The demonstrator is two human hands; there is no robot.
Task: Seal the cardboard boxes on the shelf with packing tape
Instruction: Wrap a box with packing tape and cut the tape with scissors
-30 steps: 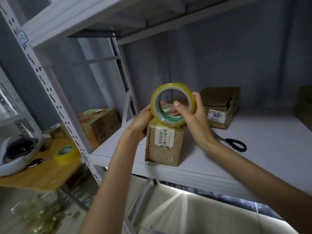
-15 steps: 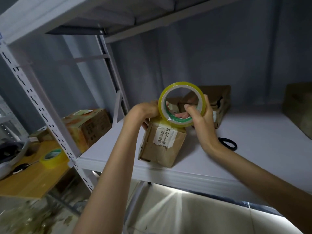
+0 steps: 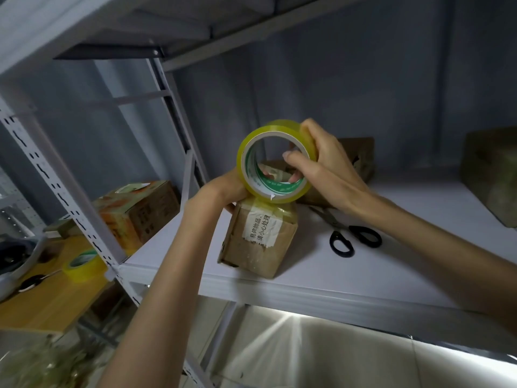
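Packing tape roll (image 3: 275, 161), yellowish, sits mid-frame atop the small cardboard box (image 3: 258, 238) on the shelf (image 3: 391, 275); right hand (image 3: 321, 163) grips it, left hand (image 3: 228, 189) pinches its lower edge.

Tape roll (image 3: 253, 186) yellow w/ green-white core — scissors (image 3: 353, 238) black.

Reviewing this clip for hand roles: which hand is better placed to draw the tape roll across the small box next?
Probably the right hand: it already grips the tape roll just above the small box. The left hand sits at the box's top edge behind the roll, likely anchoring.
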